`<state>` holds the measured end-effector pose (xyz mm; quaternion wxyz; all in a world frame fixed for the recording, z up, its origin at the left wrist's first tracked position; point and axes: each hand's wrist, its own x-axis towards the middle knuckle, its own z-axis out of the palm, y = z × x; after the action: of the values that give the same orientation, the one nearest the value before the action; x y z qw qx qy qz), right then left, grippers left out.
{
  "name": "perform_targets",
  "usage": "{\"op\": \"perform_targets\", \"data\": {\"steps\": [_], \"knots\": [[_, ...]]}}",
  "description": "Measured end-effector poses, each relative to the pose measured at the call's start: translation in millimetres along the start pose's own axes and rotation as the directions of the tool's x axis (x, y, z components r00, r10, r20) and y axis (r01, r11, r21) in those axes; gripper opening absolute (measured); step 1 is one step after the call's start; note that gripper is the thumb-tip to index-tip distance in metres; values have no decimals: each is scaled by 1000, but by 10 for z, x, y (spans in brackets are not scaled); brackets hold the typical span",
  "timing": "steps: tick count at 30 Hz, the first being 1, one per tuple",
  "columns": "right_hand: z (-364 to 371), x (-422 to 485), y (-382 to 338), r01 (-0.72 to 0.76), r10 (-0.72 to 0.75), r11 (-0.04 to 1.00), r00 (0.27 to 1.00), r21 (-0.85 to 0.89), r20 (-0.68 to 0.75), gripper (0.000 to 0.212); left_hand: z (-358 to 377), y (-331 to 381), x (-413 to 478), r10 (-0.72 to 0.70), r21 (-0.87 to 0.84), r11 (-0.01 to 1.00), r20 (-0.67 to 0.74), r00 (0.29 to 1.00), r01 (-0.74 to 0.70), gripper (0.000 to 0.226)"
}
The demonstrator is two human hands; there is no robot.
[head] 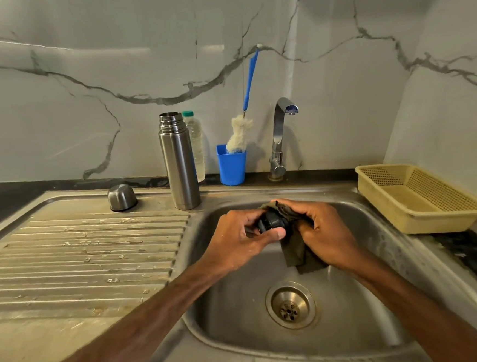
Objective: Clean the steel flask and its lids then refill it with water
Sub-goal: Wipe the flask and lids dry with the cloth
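Head view, both hands over the sink basin. Left hand grips a small black inner lid, fingers curled round it, thumb along its near side. Right hand clutches a dark green cloth, fingers bunched into it and pressed against the lid's right side; the cloth's loose end hangs down toward the drain. Lid and cloth are held above the basin floor, at its far-left part.

Steel flask stands upright and uncapped on the sink's far rim, just left of the basin. Steel cup lid sits mouth down on the drainboard, left of the flask and apart from it. Clear plastic bottle with a green cap stands right behind the flask, partly hidden. Blue cup is right of the bottle, holding a bottle brush with a blue handle leaning on the marble wall. Tap is right of the cup, spout over the basin, no water seen. Yellow plastic basket sits on the counter at far right.
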<state>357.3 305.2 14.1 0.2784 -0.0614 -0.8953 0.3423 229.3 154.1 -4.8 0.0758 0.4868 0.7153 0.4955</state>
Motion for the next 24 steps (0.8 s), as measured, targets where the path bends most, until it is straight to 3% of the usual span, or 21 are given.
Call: {"op": "perform_targets", "data": {"steps": [4, 7, 11, 15, 19, 24], "knots": [[3, -11, -39, 12, -14, 998, 1000, -57, -27, 61, -48, -11, -2, -204, -152, 970, -94, 974, 189, 61], [44, -10, -39, -40, 39, 999, 996, -12, -77, 63, -22, 21, -3, -318, -349, 897, -87, 944, 270, 48], [138, -20, 2, -143, 146, 989, 987, 37, -63, 64, 18, 64, -27, -436, -586, 705, 84, 896, 399, 38], [34, 19, 24, -136, 135, 991, 990, -16, -46, 63, -70, 106, -20, -409, -700, 565, 223, 885, 437, 29], [-64, 33, 43, -153, 152, 988, 988, 22, 36, 61, -66, 98, -26, -376, -679, 587, 254, 891, 441, 33], [-68, 13, -11, -345, 325, 858, 938, 380, 119, 41, -35, 128, -46, -299, -608, 736, 103, 949, 298, 34]]}}
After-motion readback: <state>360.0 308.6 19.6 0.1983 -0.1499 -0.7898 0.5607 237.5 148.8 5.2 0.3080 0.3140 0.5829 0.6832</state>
